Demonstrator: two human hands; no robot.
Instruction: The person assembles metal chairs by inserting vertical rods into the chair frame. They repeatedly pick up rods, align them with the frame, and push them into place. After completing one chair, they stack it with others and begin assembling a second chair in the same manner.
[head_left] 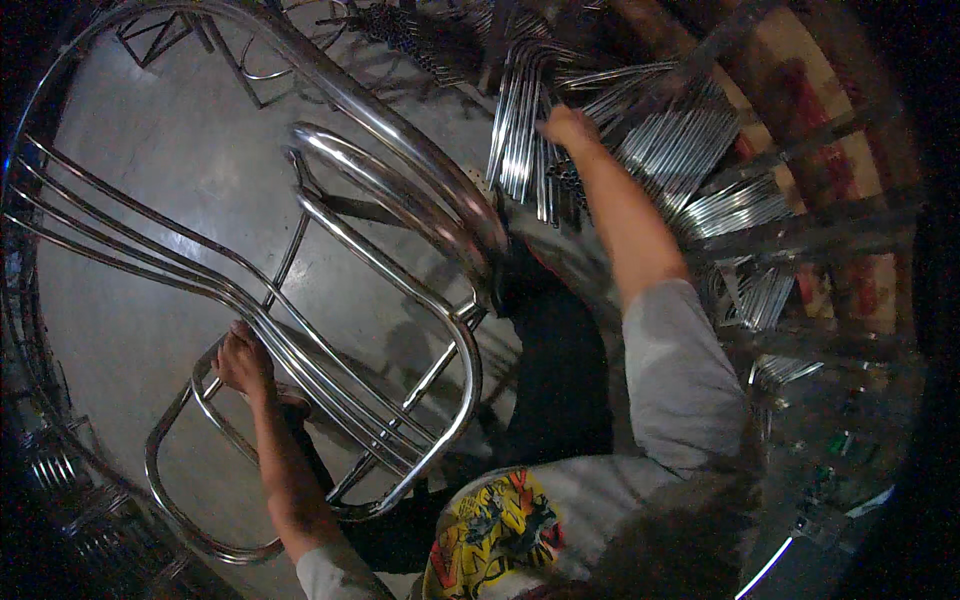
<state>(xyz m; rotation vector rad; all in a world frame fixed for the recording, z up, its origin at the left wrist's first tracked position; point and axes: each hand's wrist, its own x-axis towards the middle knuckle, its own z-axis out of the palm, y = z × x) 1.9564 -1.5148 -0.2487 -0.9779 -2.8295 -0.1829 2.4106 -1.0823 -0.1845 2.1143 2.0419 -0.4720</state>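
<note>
A shiny metal chair frame [460, 400] of bent tubes stands tilted in front of me, with several long curved rods [240, 290] running side by side across its seat and up its back. My left hand [242, 362] is closed on the frame at its left side, beside the curved rods. Stretched out far to the right, my right hand [572, 128] is at a stack of bent metal rods [522, 150]. Its fingers are blurred and partly hidden against the rods, so their grip does not show.
More bundles of shiny rods [680, 140] lie on a dark rack [800, 235] along the right. Cut tubes [395, 28] are piled at the far side. Dark metal frames [160, 35] stand at the far left on the grey floor [150, 130]. My legs [555, 370] are close beside the chair frame.
</note>
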